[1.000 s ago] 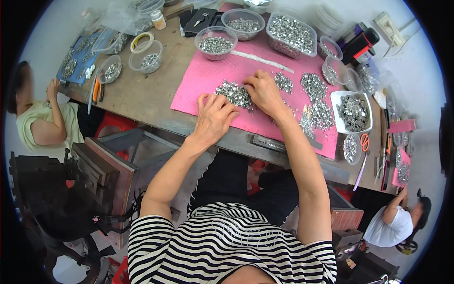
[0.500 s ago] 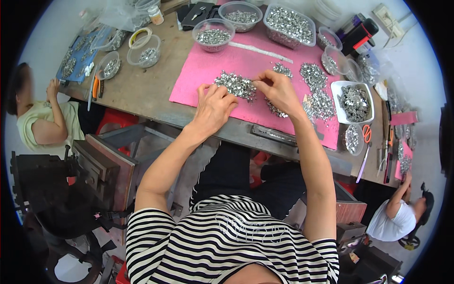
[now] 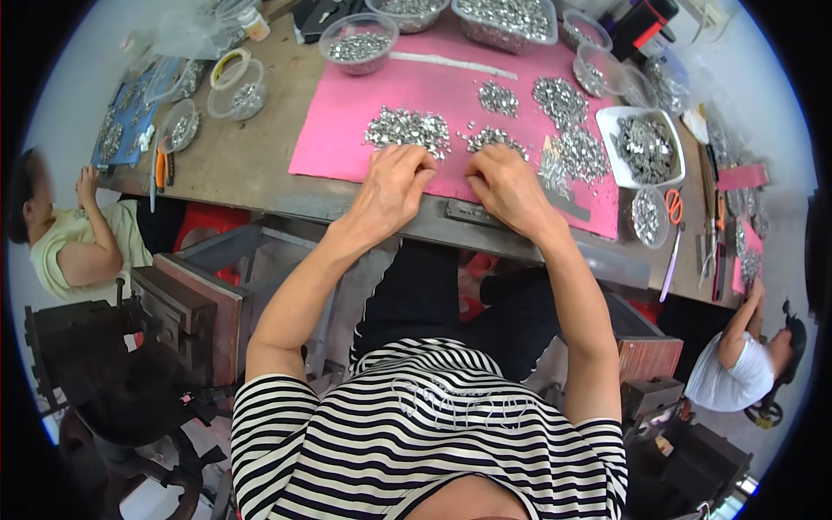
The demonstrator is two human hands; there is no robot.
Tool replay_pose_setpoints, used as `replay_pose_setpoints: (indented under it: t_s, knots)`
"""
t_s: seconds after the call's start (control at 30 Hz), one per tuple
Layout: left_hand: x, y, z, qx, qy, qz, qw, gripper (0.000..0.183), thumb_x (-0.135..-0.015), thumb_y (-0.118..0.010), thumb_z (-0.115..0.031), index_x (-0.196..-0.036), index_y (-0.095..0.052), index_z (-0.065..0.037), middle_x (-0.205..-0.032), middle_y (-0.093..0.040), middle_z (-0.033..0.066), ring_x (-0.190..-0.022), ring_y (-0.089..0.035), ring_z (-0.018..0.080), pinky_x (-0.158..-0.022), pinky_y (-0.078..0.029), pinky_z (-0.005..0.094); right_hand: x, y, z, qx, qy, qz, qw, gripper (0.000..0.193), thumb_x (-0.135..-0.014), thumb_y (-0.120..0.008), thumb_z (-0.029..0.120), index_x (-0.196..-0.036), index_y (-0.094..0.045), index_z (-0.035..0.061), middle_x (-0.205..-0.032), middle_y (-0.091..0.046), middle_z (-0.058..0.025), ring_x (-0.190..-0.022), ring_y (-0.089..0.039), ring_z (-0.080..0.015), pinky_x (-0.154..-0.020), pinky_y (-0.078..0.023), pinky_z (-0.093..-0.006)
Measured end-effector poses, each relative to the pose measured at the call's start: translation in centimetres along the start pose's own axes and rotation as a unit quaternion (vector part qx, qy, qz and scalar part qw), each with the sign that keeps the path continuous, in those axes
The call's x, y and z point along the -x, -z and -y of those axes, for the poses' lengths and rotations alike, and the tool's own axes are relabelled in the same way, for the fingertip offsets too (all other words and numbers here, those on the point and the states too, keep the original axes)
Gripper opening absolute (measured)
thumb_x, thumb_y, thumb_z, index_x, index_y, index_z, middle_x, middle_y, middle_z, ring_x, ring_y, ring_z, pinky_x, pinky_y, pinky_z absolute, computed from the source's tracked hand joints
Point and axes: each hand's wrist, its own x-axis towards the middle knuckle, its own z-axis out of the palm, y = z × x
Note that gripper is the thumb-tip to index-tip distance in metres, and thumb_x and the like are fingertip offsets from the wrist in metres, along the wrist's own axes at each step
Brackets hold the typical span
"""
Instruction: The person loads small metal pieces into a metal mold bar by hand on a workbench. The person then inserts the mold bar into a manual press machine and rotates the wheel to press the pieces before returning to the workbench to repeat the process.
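Note:
Small shiny silver metal pieces lie in several heaps on a pink mat (image 3: 347, 121). My left hand (image 3: 394, 184) rests at the near edge of the large left heap (image 3: 406, 128), its fingers curled and thumb tucked in toward them. Across a small gap, my right hand (image 3: 510, 186) is bent down on the mat just in front of a smaller heap (image 3: 494, 139), its fingers also curled. Whatever either hand pinches is hidden beneath the fingers. Farther right, two more heaps, an upper one (image 3: 559, 100) and a lower one (image 3: 582, 154), nearly touch.
Clear plastic tubs (image 3: 358, 42) of silver pieces line the mat's far side. A white tray (image 3: 603, 130) of pieces stands right, near orange-handled scissors (image 3: 674, 206). Orange-handled pliers (image 3: 161, 166) lie left. Co-workers sit at both ends of the bench (image 3: 225, 156).
My right hand has left the large heap's right side and come nearer, down to the smaller heap. My left hand stays by the large heap's near edge. The view has shifted slightly.

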Motion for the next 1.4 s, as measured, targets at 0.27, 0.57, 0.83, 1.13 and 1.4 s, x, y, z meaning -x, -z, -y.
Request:
replay_pose_setpoints:
  t_s: [0.27,0.57,0.83,1.13,1.4]
  knots:
    - [1.7,-5.5,-2.9,0.120,-0.033,-0.056,0.991,0.009,-0.090,-0.066,0.000,-0.098,-0.063,0.000,-0.094,-0.064,0.0131,-0.087,-0.061,0.0298,-0.077,-0.049,0.0382,0.6,0.0,-0.9,-0.068,0.010,0.030,0.997,0.011,-0.082,-0.070,0.006,-0.091,-0.073,0.0021,-0.084,-0.063,-0.0134,-0.084,-0.065,-0.0340,-0.073,-0.054,-0.0441]
    - [1.9,-6.7,-3.2,0.117,-0.067,-0.044,0.990,0.011,-0.087,-0.067,0.003,-0.095,-0.060,0.001,-0.093,-0.061,0.0140,-0.086,-0.060,0.0328,-0.077,-0.049,0.0408,1.4,0.5,-1.4,-0.023,0.010,0.018,1.000,0.012,-0.082,-0.070,0.004,-0.093,-0.068,-0.0005,-0.086,-0.063,-0.0144,-0.083,-0.065,-0.0333,-0.071,-0.053,-0.0421]
    - [1.8,-6.2,-3.7,0.021,-0.113,-0.048,0.992,0.012,-0.086,-0.069,0.000,-0.094,-0.060,-0.001,-0.091,-0.060,0.0121,-0.085,-0.060,0.0331,-0.076,-0.050,0.0415,5.7,1.8,1.4,-0.161,-0.146,-0.093,0.972,0.011,-0.090,-0.069,0.001,-0.098,-0.063,-0.0036,-0.087,-0.068,-0.0123,-0.079,-0.068,-0.0247,-0.073,-0.053,-0.0342]
    - [3.4,-6.8,-2.4,-0.014,-0.132,-0.067,0.989,0.031,-0.086,-0.075,-0.008,-0.116,-0.067,-0.004,-0.108,-0.070,0.0101,-0.104,-0.065,0.0297,-0.107,-0.044,0.0547,7.5,0.2,2.6,-0.100,-0.085,-0.135,0.982,0.016,-0.084,-0.071,-0.003,-0.096,-0.061,0.0001,-0.090,-0.064,-0.0125,-0.087,-0.062,-0.0322,-0.080,-0.047,-0.0405]
    - [4.1,-7.3,-2.8,0.045,-0.063,-0.098,0.992,0.039,-0.086,-0.075,-0.005,-0.124,-0.064,-0.004,-0.118,-0.070,0.0110,-0.113,-0.065,0.0307,-0.111,-0.041,0.0538,7.6,0.0,2.7,-0.064,-0.066,-0.134,0.987,0.017,-0.082,-0.072,-0.003,-0.095,-0.062,0.0018,-0.089,-0.063,-0.0115,-0.086,-0.061,-0.0318,-0.078,-0.045,-0.0412]
